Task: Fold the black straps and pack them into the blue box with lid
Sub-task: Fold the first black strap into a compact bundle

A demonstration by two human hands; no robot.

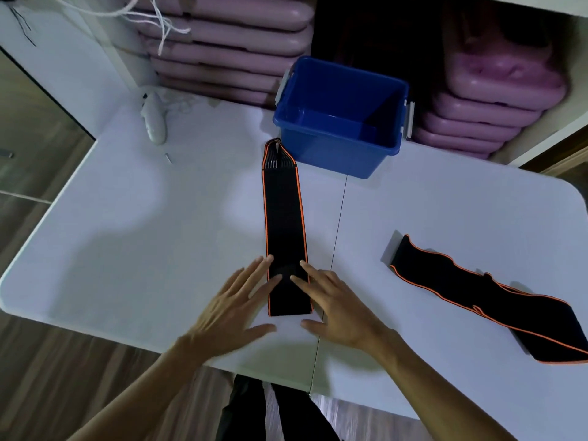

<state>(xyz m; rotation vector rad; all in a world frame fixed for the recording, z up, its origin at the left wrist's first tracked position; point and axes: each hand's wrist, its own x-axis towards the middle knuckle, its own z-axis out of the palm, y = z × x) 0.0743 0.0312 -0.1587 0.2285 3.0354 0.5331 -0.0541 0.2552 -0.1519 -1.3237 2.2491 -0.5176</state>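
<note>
Both flat hands, left hand point(234, 308), right hand point(334, 305), pressing strap point(284, 218), second strap point(496, 297) cut off at right edge

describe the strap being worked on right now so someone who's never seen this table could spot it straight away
Start at the open blue box at the back of the white table. The strap runs straight from the box's front left corner toward the person. Unlike the wavy strap on the right, it lies flat with both hands' fingers on its near end.

black orange-edged straps point(284, 214), blue box point(342, 119)
</note>
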